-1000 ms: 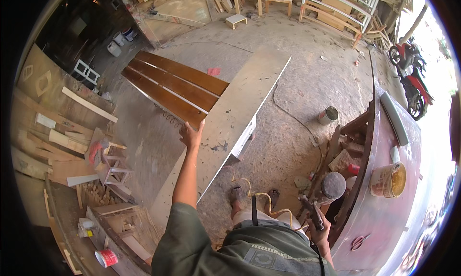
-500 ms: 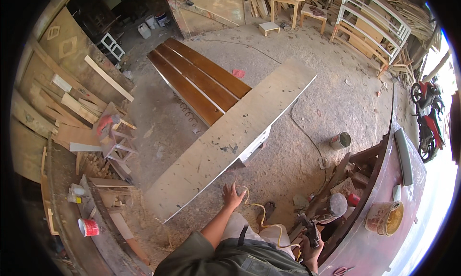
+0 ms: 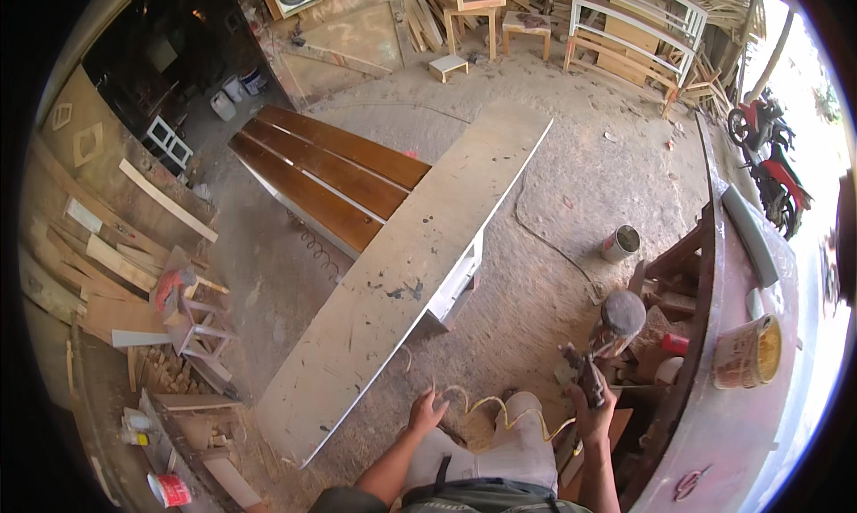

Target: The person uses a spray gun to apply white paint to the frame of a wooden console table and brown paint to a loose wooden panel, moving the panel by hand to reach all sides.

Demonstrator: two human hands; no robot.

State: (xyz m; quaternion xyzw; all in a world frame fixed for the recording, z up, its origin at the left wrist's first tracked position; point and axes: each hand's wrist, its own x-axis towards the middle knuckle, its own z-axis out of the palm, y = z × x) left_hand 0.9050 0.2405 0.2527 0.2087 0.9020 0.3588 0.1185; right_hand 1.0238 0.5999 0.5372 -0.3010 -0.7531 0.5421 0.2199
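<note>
My right hand (image 3: 594, 417) grips a spray gun (image 3: 589, 381), whose round grey cup (image 3: 623, 315) stands out beyond the fist. A thin yellow hose (image 3: 500, 404) runs in waves from below the gun across to my left hand (image 3: 428, 412). The fingers of that hand are curled round the hose. Ahead lies a long pale board (image 3: 375, 321) with dark paint spots, its near edge just beyond my left hand. Past it stretch several glossy brown slats (image 3: 344, 178) with narrow gaps between them.
At right stands a dusty reddish table (image 3: 714, 442) carrying a stained bucket (image 3: 748, 352) and scissors (image 3: 692, 483). A can (image 3: 620, 243) sits on the floor beside a dark cable (image 3: 544, 232). Wood scraps and a small stool (image 3: 198, 324) are at left. White slatted furniture (image 3: 638, 22) stands far right.
My right hand has raised the spray gun and brought it forward. My left hand's spread fingers have curled in on the hose. The view has shifted rightward.
</note>
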